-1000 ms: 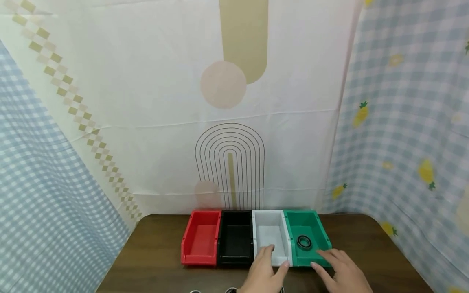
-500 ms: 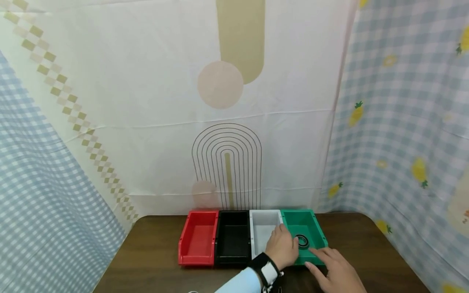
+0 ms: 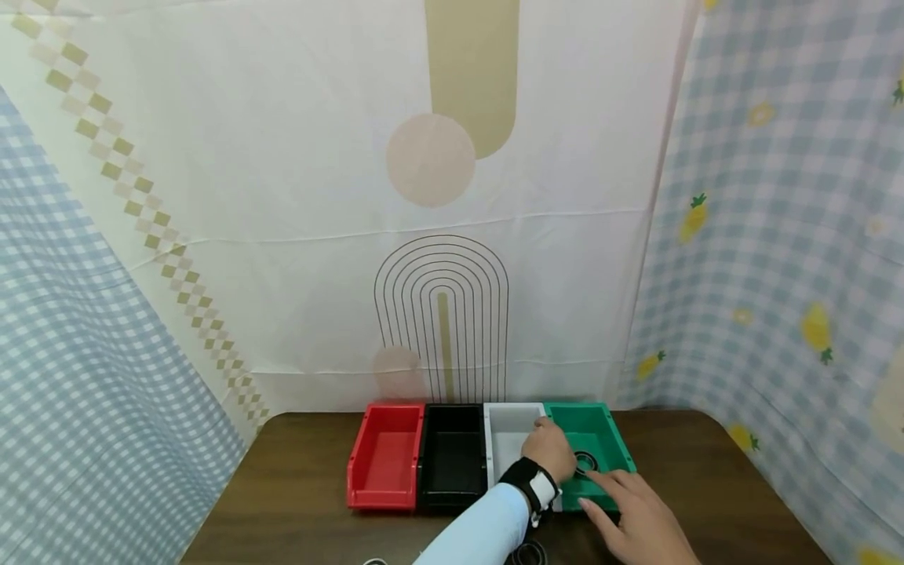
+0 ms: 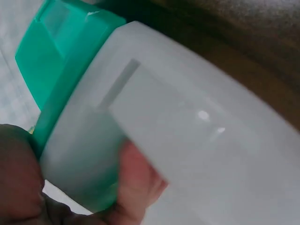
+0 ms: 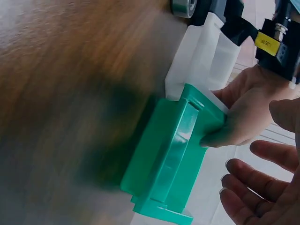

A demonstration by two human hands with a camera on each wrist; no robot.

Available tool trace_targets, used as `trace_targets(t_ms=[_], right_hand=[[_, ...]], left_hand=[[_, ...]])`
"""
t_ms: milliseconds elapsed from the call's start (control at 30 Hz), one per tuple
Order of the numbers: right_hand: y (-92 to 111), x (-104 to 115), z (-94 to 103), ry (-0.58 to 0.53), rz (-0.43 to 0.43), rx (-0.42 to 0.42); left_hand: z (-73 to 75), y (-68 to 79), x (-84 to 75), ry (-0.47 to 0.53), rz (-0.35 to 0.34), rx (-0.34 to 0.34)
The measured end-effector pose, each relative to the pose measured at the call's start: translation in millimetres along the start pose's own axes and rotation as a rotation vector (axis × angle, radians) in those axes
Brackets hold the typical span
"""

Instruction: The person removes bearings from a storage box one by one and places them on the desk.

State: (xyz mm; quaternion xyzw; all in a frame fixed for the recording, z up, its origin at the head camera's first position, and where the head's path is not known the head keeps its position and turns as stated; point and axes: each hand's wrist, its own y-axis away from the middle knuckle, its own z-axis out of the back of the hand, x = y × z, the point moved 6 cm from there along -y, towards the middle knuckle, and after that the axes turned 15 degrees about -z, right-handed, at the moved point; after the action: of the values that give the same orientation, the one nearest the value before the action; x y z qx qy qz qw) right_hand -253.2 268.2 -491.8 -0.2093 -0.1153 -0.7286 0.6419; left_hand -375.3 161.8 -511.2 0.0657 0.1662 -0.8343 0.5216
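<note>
My left hand [image 3: 551, 451] straddles the adjoining walls of the white bin [image 3: 507, 429] and the green bin [image 3: 613, 439]. In the left wrist view its fingers [image 4: 135, 180] curl down inside the white bin, while the thumb lies over on the green side. The right wrist view shows that thumb inside the green bin's edge. A dark ring-shaped bearing [image 3: 594, 458] lies in the green bin, partly covered by the left hand. My right hand [image 3: 632, 514], fingers spread and relaxed, hovers at the green bin's front right and holds nothing.
Left of the white bin stand a black bin [image 3: 453, 455] and a red bin [image 3: 388, 459] in the same row on the brown table [image 3: 304, 486]. Another bearing [image 3: 530, 544] lies before the row, beneath the left forearm. A patterned curtain [image 3: 318, 298] hangs behind.
My left hand has moved forward and right from above the white bin's front to its wall beside the green bin, and its fingers have curled in. The right hand has shifted slightly left.
</note>
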Motion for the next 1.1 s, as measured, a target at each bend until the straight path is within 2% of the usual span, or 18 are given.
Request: trace_targets(t_ms=[200, 467, 833, 1100], right_hand=[[-0.8, -1.3, -1.4, -0.018, -0.005, -0.017], [-2.2, -4.5, -5.2, -0.032, -0.004, -0.018], [-4.4, -5.1, -4.7, -0.008, -0.006, -0.016], [-7.1, -2.8, -9.5, 0.018, -0.009, 0.003]], left_hand=[[-18.8, -1.2, 6.5, 0.229, 0.014, 0.074], [-21.3, -0.5, 6.8, 0.348, 0.057, 0.121], [-31.6, -3.6, 8.0, 0.419, 0.052, 0.109], [-28.4, -3.5, 12.6, 0.446, 0.042, 0.105]])
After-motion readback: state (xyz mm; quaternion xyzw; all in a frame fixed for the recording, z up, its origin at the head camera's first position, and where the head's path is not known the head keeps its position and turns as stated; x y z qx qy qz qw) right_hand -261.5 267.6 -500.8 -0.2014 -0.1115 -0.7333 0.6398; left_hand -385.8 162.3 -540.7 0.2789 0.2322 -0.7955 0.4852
